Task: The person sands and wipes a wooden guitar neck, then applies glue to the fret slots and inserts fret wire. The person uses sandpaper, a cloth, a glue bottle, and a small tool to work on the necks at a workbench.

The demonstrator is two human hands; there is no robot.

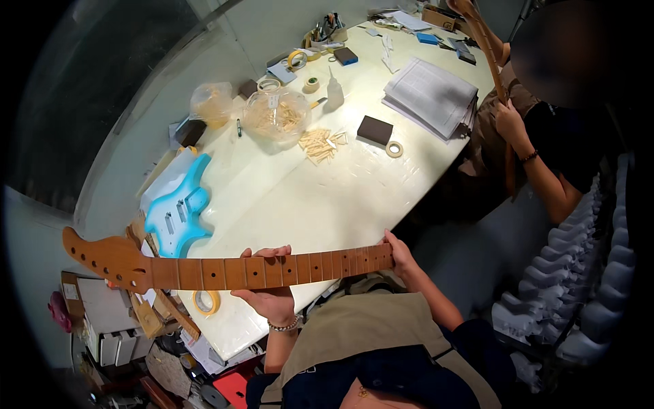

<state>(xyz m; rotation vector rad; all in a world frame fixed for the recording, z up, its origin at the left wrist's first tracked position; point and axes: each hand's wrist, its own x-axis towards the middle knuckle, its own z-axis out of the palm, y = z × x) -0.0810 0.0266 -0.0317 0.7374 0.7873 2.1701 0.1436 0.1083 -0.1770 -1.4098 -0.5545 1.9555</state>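
A brown wooden guitar neck (306, 268) lies crosswise in front of me, its headstock (105, 258) with several round holes to the left. My left hand (269, 300) supports it near the middle from below, thumb on the near edge and fingertips showing over the far edge. At the heel end on the right, my right hand (400, 253) grips the neck. Frets and dark dot markers face up. Beyond the headstock, a light-blue guitar body (178, 213) lies on the table's left side.
On the pale table (286, 198) are a bag of small wooden sticks (276, 116), a loose stick pile (321, 144), a dark block (375, 129), a tape roll (394, 149) and newspapers (430, 95). A co-worker (545, 136) holds another neck at right, near racked guitar bodies (552, 273).
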